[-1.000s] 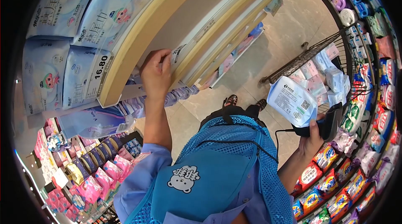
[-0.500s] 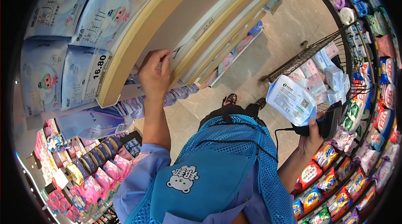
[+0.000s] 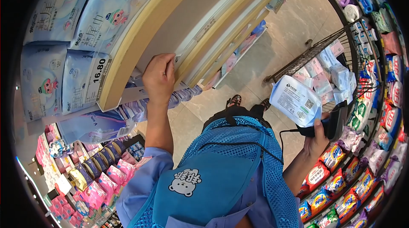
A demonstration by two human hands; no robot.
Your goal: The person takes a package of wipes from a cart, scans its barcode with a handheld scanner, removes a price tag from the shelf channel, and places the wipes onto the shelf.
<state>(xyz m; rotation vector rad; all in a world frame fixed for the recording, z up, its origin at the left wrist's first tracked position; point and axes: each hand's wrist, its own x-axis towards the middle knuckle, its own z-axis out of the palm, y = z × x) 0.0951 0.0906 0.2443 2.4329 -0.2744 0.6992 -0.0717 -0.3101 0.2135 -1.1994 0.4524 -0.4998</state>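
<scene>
My left hand is closed in a fist against the pale shelf board, near the price strip on its edge. The fingertips are turned away, so whatever they may hold is hidden. On the right, my right hand is closed at the lower corner of a blue-and-white soft pack with a printed code on its face. A black device with a cable sits at the same hand; its exact kind is unclear. Beyond the pack, a wire shopping cart holds several pink and blue packs.
Blue packs fill the shelf at upper left, above a 16.80 price tag. Pink packs stand at lower left. Detergent bags line curved shelves on the right. A blue mesh backpack hangs on my front.
My left hand has turned slightly, its fingers now curled into a tighter fist by the shelf. My right hand and the pack have hardly moved.
</scene>
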